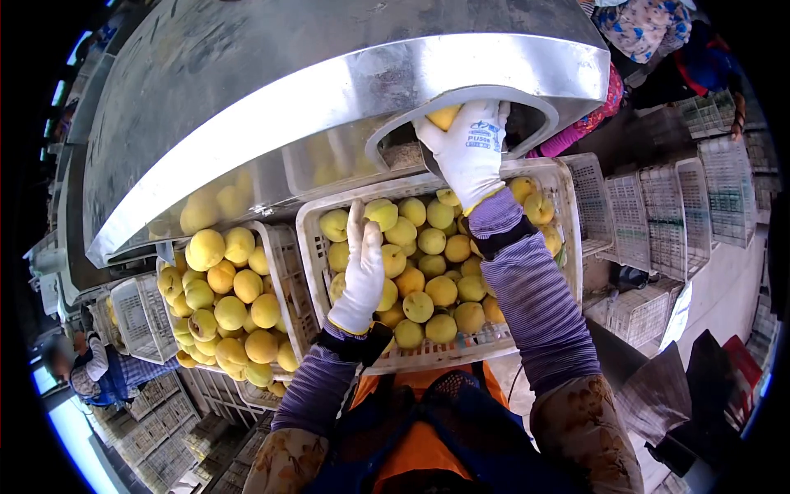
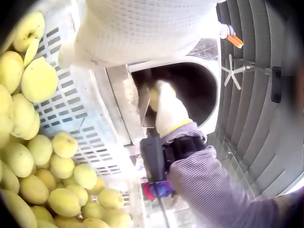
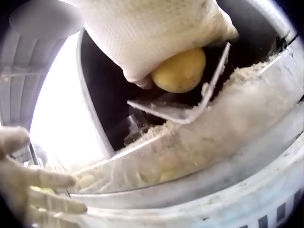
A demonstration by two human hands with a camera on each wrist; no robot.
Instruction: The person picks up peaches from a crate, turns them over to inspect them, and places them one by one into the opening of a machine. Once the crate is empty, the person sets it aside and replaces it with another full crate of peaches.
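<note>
My right hand (image 1: 473, 160), in a white glove, reaches into the rounded opening of a large metal machine (image 1: 346, 86). It grips a yellow peach (image 3: 180, 73), which shows below the glove in the right wrist view. Close under that peach is a V-shaped metal piece (image 3: 178, 114) at the opening's lower edge, with pale crumbs along the edge. My gloved left hand (image 1: 362, 272) is over the near crate's left side, its fingers straight and holding nothing. Yellow-green peaches (image 1: 420, 306) fill much of this white plastic crate (image 1: 444, 356), which stands directly below the opening.
A second crate (image 1: 290, 276), heaped with yellow peaches (image 1: 230, 313), stands to the left under the machine's edge. Stacked white crates (image 1: 650, 218) line the right side. Other people are at the upper right, and one person (image 1: 90, 366) is at the far left.
</note>
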